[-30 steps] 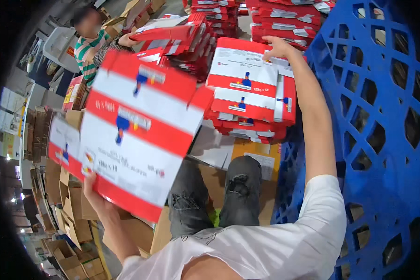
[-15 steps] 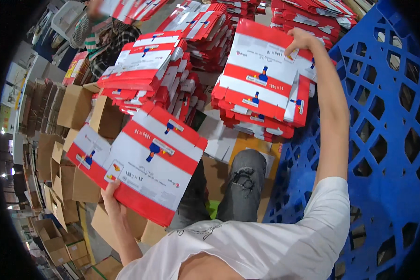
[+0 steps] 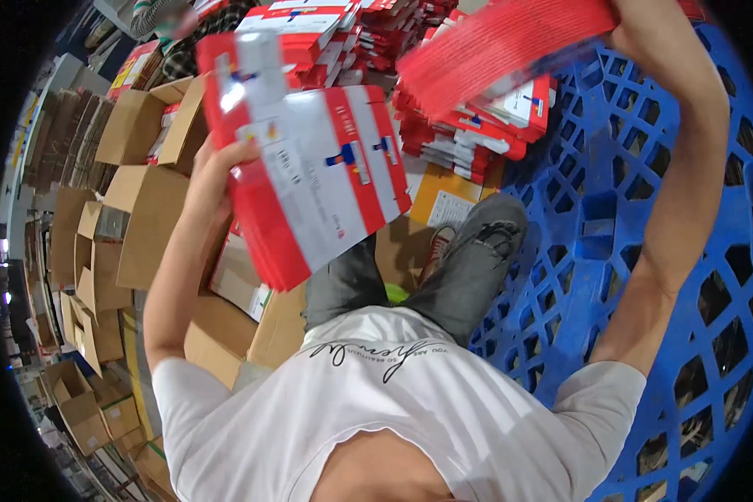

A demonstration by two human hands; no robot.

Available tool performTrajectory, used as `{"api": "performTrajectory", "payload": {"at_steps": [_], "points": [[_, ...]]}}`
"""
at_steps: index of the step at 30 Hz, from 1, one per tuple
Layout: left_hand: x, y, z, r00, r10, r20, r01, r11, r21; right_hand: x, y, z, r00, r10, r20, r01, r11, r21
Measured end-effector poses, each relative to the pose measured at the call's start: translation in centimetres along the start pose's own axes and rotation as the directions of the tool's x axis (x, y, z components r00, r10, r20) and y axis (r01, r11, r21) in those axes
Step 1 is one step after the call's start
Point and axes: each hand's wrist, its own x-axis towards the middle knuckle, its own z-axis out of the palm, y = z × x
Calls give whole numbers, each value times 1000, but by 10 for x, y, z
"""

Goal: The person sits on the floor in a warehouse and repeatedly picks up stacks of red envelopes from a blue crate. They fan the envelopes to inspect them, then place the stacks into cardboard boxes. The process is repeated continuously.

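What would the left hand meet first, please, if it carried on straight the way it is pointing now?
Probably the open cardboard box just beyond it. The left hand, gripping a stack of red and white flat cartons, points up and away from the body towards that box, though depth is hard to judge here.

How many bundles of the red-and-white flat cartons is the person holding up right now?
2. One bundle of red-and-white flat cartons is in the left hand; a second, blurred red bundle is gripped by the right hand. More lie stacked behind, unheld.

Head-worn fisheye, steeply downward, seemingly close.
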Motion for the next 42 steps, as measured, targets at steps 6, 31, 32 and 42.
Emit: {"api": "performTrajectory", "payload": {"at_steps": [6, 31, 32, 42], "points": [[43, -48, 42, 954, -72, 291, 41, 993, 112, -16, -126, 64, 956, -292, 11, 292, 955, -44], [71, -147, 102, 928, -194, 319, 134, 970, 201, -42, -227, 246, 939, -192, -284, 320, 793, 519], [74, -146, 109, 930, -189, 314, 122, 968, 220, -47, -222, 253, 943, -166, -287, 300, 797, 525], [93, -154, 142, 895, -218, 390, 49, 915, 400, -71, -202, 280, 959, -23, -283, 211, 722, 658]]}}
